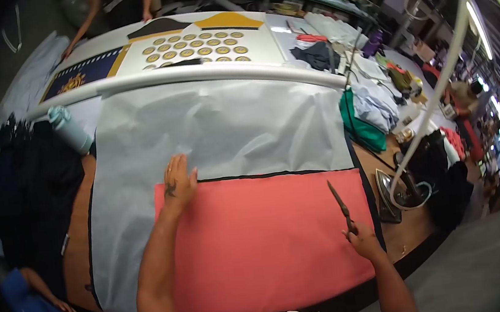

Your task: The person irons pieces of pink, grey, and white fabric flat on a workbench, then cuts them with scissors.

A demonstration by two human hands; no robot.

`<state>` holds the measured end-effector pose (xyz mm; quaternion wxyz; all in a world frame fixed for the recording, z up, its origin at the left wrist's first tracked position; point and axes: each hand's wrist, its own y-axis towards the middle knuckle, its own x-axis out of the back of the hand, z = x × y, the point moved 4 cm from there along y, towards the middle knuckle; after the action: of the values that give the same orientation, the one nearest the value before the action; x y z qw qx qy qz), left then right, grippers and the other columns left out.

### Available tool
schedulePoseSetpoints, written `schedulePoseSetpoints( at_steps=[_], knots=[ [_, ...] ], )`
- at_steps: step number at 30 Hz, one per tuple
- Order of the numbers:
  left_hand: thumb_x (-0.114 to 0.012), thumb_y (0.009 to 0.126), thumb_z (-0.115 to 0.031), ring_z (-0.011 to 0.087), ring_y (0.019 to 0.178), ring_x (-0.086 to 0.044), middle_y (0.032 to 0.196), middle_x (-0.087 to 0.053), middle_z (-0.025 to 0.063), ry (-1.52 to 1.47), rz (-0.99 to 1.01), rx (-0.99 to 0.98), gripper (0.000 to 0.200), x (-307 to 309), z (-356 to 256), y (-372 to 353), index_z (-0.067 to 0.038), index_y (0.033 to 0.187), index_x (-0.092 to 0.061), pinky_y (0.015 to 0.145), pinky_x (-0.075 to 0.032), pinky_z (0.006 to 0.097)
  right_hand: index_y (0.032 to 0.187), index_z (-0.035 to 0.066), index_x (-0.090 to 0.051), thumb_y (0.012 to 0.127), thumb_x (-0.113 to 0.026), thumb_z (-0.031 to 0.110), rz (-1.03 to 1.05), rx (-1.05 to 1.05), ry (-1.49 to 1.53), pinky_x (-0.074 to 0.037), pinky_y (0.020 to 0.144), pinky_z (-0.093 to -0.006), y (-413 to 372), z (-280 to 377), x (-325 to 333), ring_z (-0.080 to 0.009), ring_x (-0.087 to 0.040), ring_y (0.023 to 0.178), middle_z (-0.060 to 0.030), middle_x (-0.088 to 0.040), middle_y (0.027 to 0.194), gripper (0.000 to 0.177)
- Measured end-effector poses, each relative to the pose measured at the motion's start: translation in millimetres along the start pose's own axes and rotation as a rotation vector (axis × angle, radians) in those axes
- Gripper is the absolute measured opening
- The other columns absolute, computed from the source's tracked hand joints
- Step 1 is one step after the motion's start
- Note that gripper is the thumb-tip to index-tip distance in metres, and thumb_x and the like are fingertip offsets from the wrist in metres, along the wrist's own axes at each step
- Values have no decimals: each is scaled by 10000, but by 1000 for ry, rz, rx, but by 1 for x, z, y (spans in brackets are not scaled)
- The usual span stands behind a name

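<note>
A coral-red piece of fabric (272,246) lies flat over a silvery-grey sheet (215,123), with a dark layer showing along its far edge. My left hand (180,182) rests at the fabric's far left corner, fingers stretched out and reaching onto the grey sheet. In my right hand (363,238) are scissors (339,202), held over the right part of the coral fabric. Their blades look closed and point away from me. How my fingers sit in the handles is partly hidden.
A white roll (216,73) spans the table behind the sheet. An iron (388,195) stands at right, beside a pale hose (439,88). Left are a light-blue bottle (69,130) and dark cloth (31,181). Another person (121,1) leans over printed panels (200,47); someone in blue (30,310) is lower left.
</note>
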<state>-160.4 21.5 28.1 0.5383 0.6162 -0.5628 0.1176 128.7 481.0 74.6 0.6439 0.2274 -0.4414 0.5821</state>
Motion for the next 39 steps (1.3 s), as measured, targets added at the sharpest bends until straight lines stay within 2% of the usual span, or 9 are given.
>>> schedulePoseSetpoints(
  at_steps=[8, 14, 15, 17, 21, 23, 30, 32, 39],
  knots=[
    [-656, 912, -119, 431, 1163, -571, 1243, -611, 232, 18, -31, -242, 407, -38, -41, 219, 11, 1284, -556, 1015, -453, 473, 859, -33, -580, 866, -693, 123, -132, -77, 167, -507, 661, -464, -71, -51, -20, -451, -645, 767, -239, -622, 759, 193],
    [-628, 899, -156, 404, 1160, -585, 1248, -610, 229, 229, 169, -410, 441, -101, -47, 326, 15, 1298, -550, 1034, -452, 471, 822, -34, -603, 830, -721, 112, -52, -92, 181, -501, 613, -448, -78, -26, -1, -402, -652, 693, -223, -615, 715, 187],
    [-616, 897, -140, 379, 1195, -584, 1270, -611, 215, 309, 422, -284, 400, -113, -46, 336, -10, 1272, -573, 1036, -460, 459, 822, -34, -603, 830, -721, 112, -61, -96, 180, -501, 613, -448, -81, -32, -3, -402, -652, 693, -223, -615, 715, 187],
    [-588, 887, -99, 339, 1237, -595, 1287, -634, 188, 383, 688, -121, 350, -130, -40, 349, -59, 1232, -627, 1027, -487, 446, 965, 12, -636, 915, -641, 109, -117, -45, 234, -446, 571, -377, -91, -43, -8, -221, -555, 598, -102, -567, 658, 109],
    [-639, 847, -122, 350, 1181, -635, 1218, -671, 221, 338, 592, -113, 329, -137, -33, 370, -28, 1161, -665, 1011, -509, 431, 959, 2, -632, 923, -634, 122, -133, -102, 199, -446, 571, -373, -94, -45, 1, -227, -544, 587, -120, -560, 667, 125],
    [-741, 766, -214, 353, 1175, -636, 1220, -664, 238, 509, 753, -134, 479, -138, -30, 372, -22, 1193, -640, 1022, -502, 421, 968, 6, -639, 924, -634, 129, -80, -130, 204, -449, 573, -371, -88, -43, 3, -227, -551, 590, -128, -559, 668, 130],
    [-818, 647, -263, 368, 1118, -637, 1150, -671, 213, 355, 631, -38, 686, -122, -34, 356, -28, 1237, -559, 1012, -502, 403, 1001, 15, -654, 920, -654, 152, -114, -52, 148, -461, 590, -390, -74, -41, -7, -249, -577, 622, -142, -587, 707, 159],
    [-815, 644, -253, 374, 1096, -631, 1123, -659, 210, 252, 502, -242, 664, -119, -30, 351, -23, 1213, -561, 979, -506, 412, 804, -34, -604, 852, -715, 55, -59, -138, 275, -444, 547, -323, -70, -21, 9, -177, -565, 567, -138, -588, 664, 151],
    [-786, 669, -214, 355, 1075, -610, 1120, -588, 191, 330, 369, -542, 517, -60, -52, 325, -19, 1102, -581, 919, -523, 431, 798, -27, -611, 859, -716, 63, -35, -129, 323, -428, 535, -317, -76, -42, -5, -123, -524, 567, -104, -584, 654, 151]
  ],
)
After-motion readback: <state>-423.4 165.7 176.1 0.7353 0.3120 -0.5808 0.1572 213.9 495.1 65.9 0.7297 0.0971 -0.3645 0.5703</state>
